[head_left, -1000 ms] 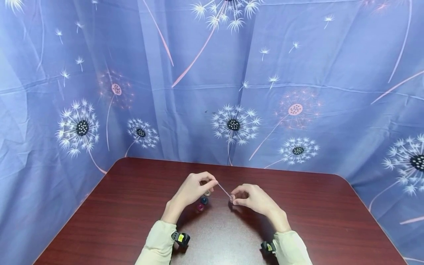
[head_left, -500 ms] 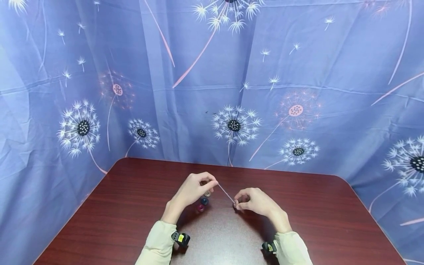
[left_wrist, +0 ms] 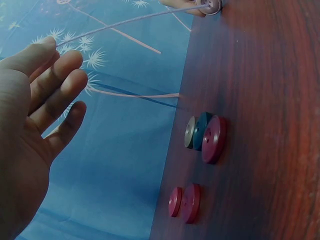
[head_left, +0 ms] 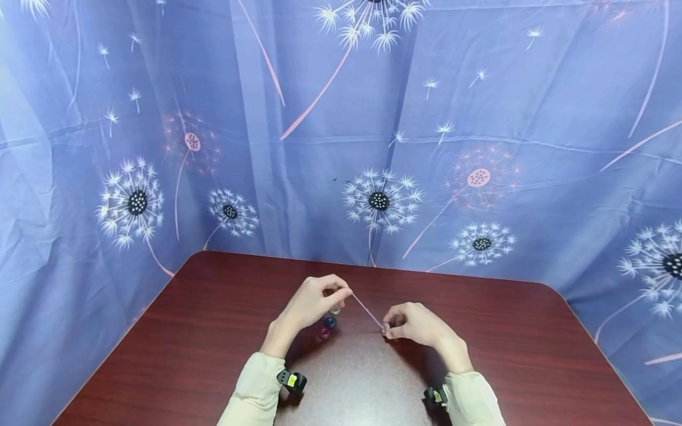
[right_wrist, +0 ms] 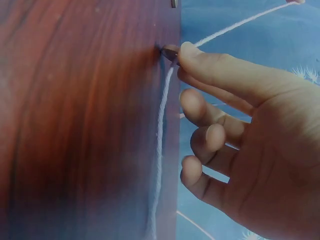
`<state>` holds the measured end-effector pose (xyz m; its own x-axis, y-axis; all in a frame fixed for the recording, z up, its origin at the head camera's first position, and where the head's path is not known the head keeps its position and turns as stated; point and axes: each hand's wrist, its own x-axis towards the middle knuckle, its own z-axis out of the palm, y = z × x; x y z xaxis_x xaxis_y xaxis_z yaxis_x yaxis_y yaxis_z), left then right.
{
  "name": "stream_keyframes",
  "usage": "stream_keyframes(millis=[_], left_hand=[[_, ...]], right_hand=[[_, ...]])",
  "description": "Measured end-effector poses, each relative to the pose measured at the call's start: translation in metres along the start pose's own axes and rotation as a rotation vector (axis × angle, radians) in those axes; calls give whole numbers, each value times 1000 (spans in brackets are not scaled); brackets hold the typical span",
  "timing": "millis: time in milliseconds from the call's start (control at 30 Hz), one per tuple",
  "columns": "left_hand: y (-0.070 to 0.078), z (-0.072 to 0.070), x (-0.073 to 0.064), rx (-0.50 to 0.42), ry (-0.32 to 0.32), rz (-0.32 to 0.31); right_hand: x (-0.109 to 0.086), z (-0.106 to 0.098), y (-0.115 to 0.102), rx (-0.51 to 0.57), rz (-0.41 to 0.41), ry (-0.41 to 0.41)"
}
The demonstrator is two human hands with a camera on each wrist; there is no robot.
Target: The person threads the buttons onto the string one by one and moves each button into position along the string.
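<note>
- Where the dark-red wooden worktop (head_left: pixel 176 337) spreads, the left hand (head_left: pixel 309 305), grip narrow, pinches the pale twisted cord (right_wrist: pixel 159 130).
- Cord slants near-right from there.
- Brownish round button (left_wrist: pixel 215 7): at cord's right, pinched by the right hand (head_left: pixel 421 324).

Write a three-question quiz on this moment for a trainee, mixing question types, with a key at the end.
1. Multiple choice: what does the right hand pinch?
A) a pair of scissors
B) a button
C) a spoon

2. True or false: the left hand rests flat on the table.

3. Count: in the left wrist view, how many loose buttons can be seen on the table, leaving out the one held?

Key:
1. B.
2. False; it is raised, pinching a cord.
3. Five: three red, one teal and one pale.
</note>
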<state>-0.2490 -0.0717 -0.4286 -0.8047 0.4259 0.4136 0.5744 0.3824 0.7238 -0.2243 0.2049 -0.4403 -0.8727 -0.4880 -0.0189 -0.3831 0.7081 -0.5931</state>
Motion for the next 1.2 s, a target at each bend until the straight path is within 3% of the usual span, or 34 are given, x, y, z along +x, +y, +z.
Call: stream_keyframes(millis=[867,1200], left_hand=[[2,1,0,5,17,-26],[0,1,0,23,53,13]], right_hand=[[-11,-13,7,-10,81,-42],[-13,-16,7,-23,138,-35]])
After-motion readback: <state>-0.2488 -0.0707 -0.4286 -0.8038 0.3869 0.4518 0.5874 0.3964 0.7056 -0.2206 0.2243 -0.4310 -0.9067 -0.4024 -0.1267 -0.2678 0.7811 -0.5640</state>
